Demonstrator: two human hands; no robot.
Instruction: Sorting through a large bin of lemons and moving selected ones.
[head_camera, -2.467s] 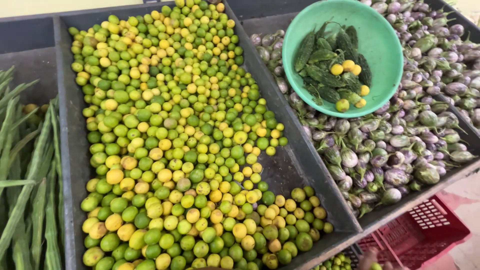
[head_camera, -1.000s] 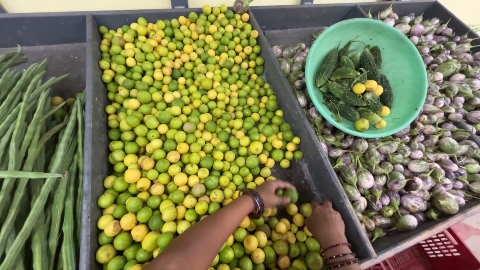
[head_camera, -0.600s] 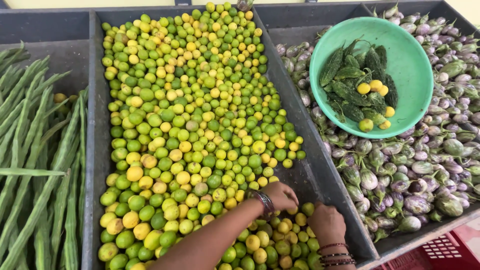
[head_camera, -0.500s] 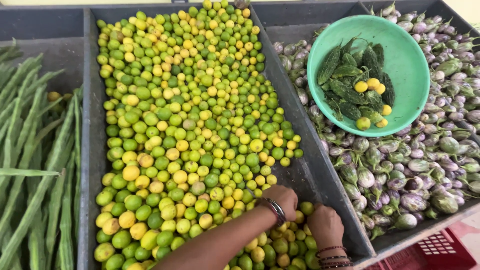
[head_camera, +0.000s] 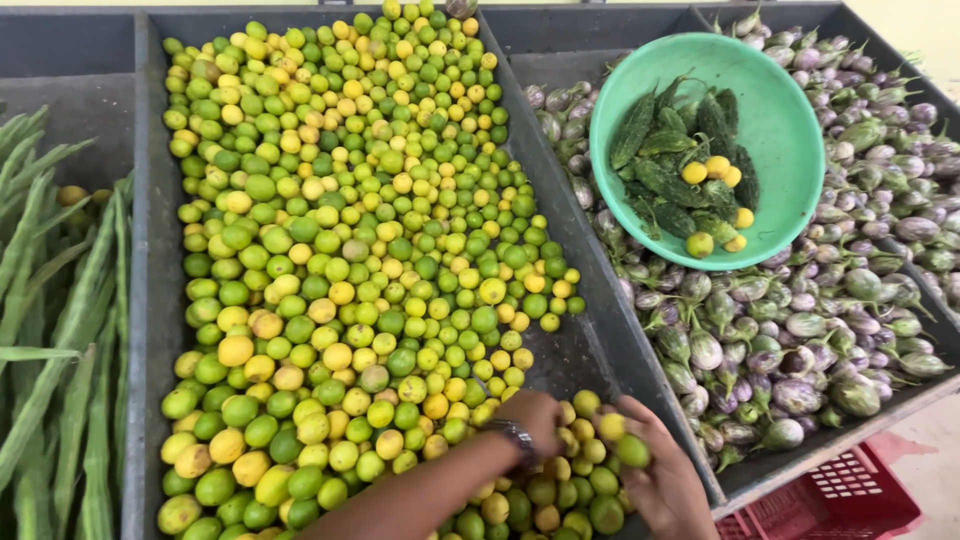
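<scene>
A deep pile of small green and yellow limes (head_camera: 350, 280) fills the middle grey bin (head_camera: 148, 300). My left hand (head_camera: 532, 415), with a watch on its wrist, lies knuckles-up on the near right corner of the pile. Its fingers curl down among the limes, so I cannot see what they hold. My right hand (head_camera: 668, 485) is just to its right, beside the bin's divider. It grips a green lime (head_camera: 632, 450) at its fingertips, and a yellow lime (head_camera: 612, 427) touches it.
A green plastic bowl (head_camera: 775, 120) holding bitter gourds and a few limes rests on small purple-green eggplants (head_camera: 800, 330) in the right bin. Long green pods (head_camera: 50, 330) fill the left bin. A red crate (head_camera: 850, 500) sits below at the lower right.
At first no hands were in view. Both then came in at the bottom over the limes and moved slightly right and down. My right hand now holds limes.
</scene>
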